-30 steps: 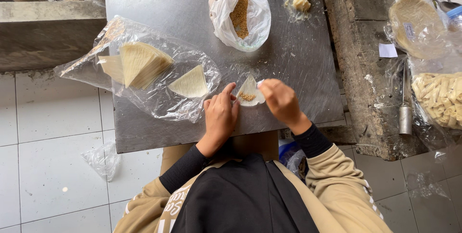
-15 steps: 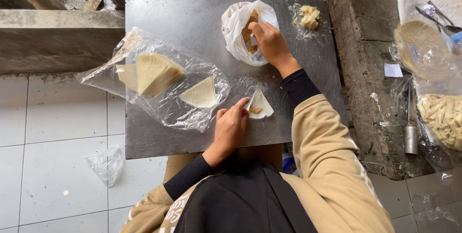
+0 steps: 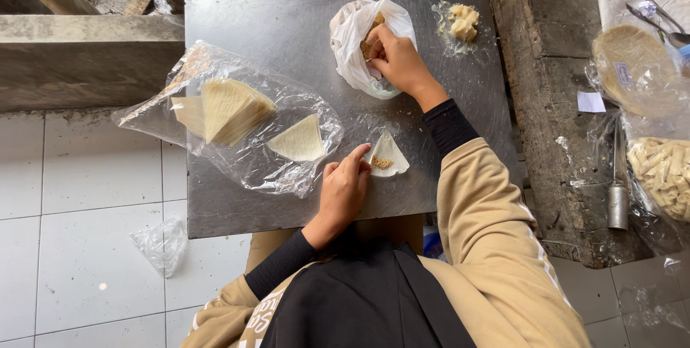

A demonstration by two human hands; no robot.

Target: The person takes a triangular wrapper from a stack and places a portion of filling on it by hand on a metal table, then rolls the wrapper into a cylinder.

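Probably a small food-prep workshop: steel table (image 3: 273,25), bagged wrappers (image 3: 230,107), tiled floor (image 3: 79,197).

Our right hand (image 3: 399,63) has its fingertips down inside the white bag (image 3: 352,46), so we cannot tell if they pinch any filling. Our left hand (image 3: 343,191) covers one corner of the small wrapper (image 3: 389,152). The crumbs on it are too small to name. Under the clear plastic (image 3: 244,154) the wrapper stack (image 3: 228,107) is glare-blurred; sheets uncountable. At the right edge, a bag of pale sticks (image 3: 665,172) is cut off.
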